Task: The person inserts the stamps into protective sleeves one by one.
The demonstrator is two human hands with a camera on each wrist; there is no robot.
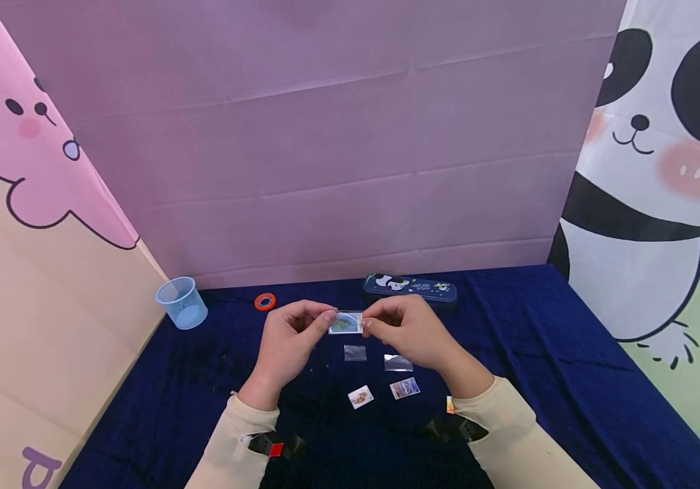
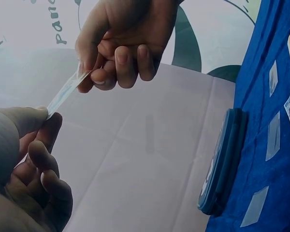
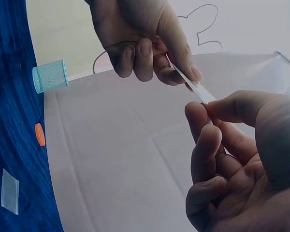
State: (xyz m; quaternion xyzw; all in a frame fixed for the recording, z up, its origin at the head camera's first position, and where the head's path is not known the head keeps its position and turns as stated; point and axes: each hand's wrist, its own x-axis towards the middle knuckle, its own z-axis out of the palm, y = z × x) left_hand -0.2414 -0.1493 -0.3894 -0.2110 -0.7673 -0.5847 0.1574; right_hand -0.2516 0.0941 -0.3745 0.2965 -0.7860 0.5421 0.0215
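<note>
Over dark-blue velvety cloth [image 1: 203,394], L hand [image 1: 289,339] & R hand [image 1: 414,333] w/ thumb-finger pinch, opp. ends, small rect. blue-white card [image 1: 345,322].

Light-blue mesh cup [image 1: 183,314], orange ring [image 1: 258,303], panda-printed case [image 1: 423,288]

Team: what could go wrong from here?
1. The picture card is pinched in midair only near its ends, by the left hand and right hand; it may slip or bend.
2. Clear plastic pieces lie loose below the hands; lowering a hand could shift them.
3. In the head view the right cuff partly covers an orange card; the arm might drag it if lowered.
</note>
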